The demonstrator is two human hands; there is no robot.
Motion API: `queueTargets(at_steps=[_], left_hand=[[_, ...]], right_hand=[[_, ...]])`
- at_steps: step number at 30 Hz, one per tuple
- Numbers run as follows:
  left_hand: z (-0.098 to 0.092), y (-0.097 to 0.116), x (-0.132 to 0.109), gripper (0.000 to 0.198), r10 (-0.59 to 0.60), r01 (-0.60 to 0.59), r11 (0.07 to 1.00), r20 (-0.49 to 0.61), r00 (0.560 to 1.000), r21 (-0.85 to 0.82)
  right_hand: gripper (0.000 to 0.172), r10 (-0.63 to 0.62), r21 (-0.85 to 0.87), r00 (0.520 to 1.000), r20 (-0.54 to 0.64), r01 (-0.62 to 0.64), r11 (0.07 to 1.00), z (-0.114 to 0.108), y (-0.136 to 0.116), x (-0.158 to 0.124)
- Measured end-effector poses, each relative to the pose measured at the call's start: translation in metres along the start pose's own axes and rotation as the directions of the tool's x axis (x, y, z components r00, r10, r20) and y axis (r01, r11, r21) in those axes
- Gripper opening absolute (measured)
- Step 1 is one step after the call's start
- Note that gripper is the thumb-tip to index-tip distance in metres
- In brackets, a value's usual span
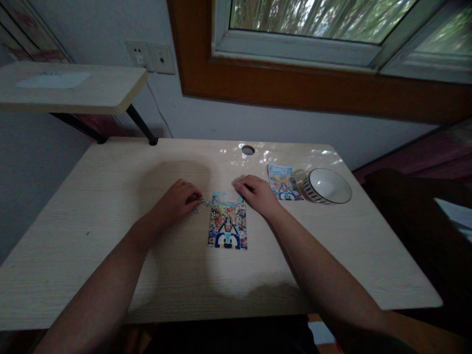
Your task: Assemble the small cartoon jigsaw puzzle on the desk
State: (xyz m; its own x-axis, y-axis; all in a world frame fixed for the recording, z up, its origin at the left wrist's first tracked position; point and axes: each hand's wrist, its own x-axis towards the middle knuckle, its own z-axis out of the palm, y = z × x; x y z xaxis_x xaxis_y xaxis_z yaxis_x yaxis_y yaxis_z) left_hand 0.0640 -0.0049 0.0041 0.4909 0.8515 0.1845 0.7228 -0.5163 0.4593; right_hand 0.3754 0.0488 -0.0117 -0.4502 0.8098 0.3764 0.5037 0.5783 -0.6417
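A small, brightly coloured jigsaw puzzle [227, 225] lies flat on the table, with a blue cartoon dog's face at its lower edge and gaps along its top. Just left of its upper corner, my left hand [180, 200] rests with fingers curled and closed; anything pinched in them is too small to make out. Loose puzzle pieces [196, 210] lie by those fingertips. My right hand [256, 192] is beyond the puzzle's top right corner, thumb and fingers drawn together. What they may hold is hidden. A small piece [240, 199] shows beside that hand.
A printed picture sheet [284, 183] with the same design lies right of my right hand. Touching or close beside it stands a white bowl [327, 187] with dark stripes. A raised shelf [73, 93] stands at the back left. The tabletop [177, 275] has a round hole [248, 150] near its far edge.
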Motion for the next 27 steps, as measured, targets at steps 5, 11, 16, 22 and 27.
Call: queueTargets(at_steps=[5, 11, 16, 22, 27], left_hand=[[-0.001, 0.004, -0.001, 0.018, -0.117, 0.114, 0.987, -0.021, 0.993, -0.109], [0.000, 0.012, -0.001, 0.027, -0.241, 0.210, 0.930, -0.067, 0.968, -0.303], [0.003, 0.025, 0.001, 0.030, -0.288, 0.244, 0.868, -0.039, 0.957, -0.433], [0.007, 0.041, 0.006, 0.024, -0.262, 0.231, 0.844, 0.004, 0.965, -0.484], [0.010, 0.045, 0.007, 0.019, -0.242, 0.224, 0.831, 0.032, 0.970, -0.509]], right_hand=[[0.021, -0.027, -0.010, 1.000, -0.013, 0.027, 1.000, 0.000, -0.001, 0.000], [0.020, -0.232, -0.100, 0.973, 0.015, 0.232, 0.968, 0.000, -0.016, -0.002], [0.018, -0.376, -0.127, 0.924, 0.071, 0.382, 0.915, 0.004, -0.033, -0.004], [0.024, -0.406, -0.151, 0.906, 0.121, 0.421, 0.894, 0.007, -0.043, -0.005], [0.024, -0.420, -0.145, 0.894, 0.157, 0.442, 0.885, 0.008, -0.046, -0.005]])
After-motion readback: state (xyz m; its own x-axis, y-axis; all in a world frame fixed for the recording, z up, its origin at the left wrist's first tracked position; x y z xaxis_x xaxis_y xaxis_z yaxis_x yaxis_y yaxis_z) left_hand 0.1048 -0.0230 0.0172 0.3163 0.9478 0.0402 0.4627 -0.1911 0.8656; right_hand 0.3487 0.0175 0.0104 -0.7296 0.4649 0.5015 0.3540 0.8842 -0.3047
